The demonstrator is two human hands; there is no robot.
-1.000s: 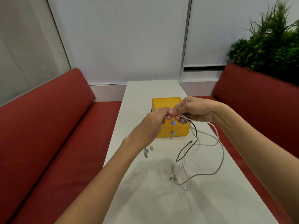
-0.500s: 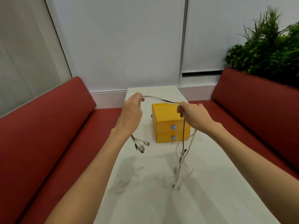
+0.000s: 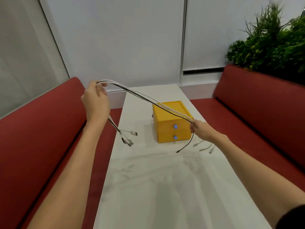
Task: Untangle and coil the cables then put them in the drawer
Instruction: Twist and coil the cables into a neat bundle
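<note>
A bundle of white and black cables (image 3: 145,98) stretches in an arc above the white table (image 3: 165,179). My left hand (image 3: 95,101) grips one end of the bundle, raised over the left bench; plug ends (image 3: 127,139) dangle below it. My right hand (image 3: 200,130) pinches the other end, low beside the yellow drawer box (image 3: 171,120). Short tails hang from it, a black tip (image 3: 183,148) and white connectors (image 3: 206,147) near the table. The box has two drawers with blue knobs, both closed.
Red benches (image 3: 41,138) flank the narrow table on both sides. A green plant (image 3: 270,38) stands behind the right bench. White wall panels close off the far end. The box sits mid-table toward the far half.
My hands have pulled apart, the left going up and left, the right going down and right. The cables are drawn out into a long arc and their loose loops have left the table.
</note>
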